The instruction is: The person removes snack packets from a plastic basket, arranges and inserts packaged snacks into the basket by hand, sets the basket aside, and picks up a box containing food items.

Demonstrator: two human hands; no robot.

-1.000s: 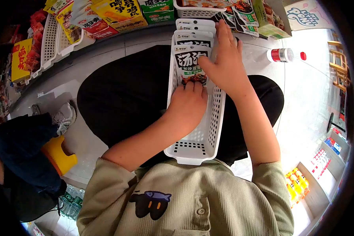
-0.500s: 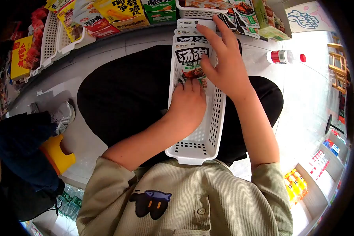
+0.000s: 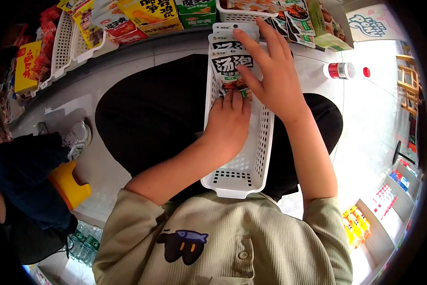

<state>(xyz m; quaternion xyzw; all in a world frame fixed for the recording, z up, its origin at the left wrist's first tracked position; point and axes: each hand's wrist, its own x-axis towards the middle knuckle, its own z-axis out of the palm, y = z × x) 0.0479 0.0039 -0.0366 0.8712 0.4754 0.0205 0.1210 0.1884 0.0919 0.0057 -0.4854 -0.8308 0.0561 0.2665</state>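
Note:
A long white perforated basket [image 3: 232, 192] rests between my legs. Several black, white and green snack packets [image 3: 231, 66] stand in a row in its far half. My left hand [image 3: 226, 121] is inside the basket, its fingers together against the lower front of the nearest packet; the fingertips are partly hidden. My right hand [image 3: 275, 78] is over the basket's right side with fingers spread, the index fingertip at the top of the packets behind and the thumb by the front packet's right edge.
A shelf edge with yellow boxes [image 3: 151, 16], green boxes and white baskets [image 3: 87, 52] runs across the top. A bottle [image 3: 338, 71] and red cap lie on the floor at right. At left another person sits near a yellow stool [image 3: 71, 185].
My right index finger has drawn back toward the packets' top edges, apart from the other fingers. My left hand has shifted slightly up the basket, and the front packet leans farther back.

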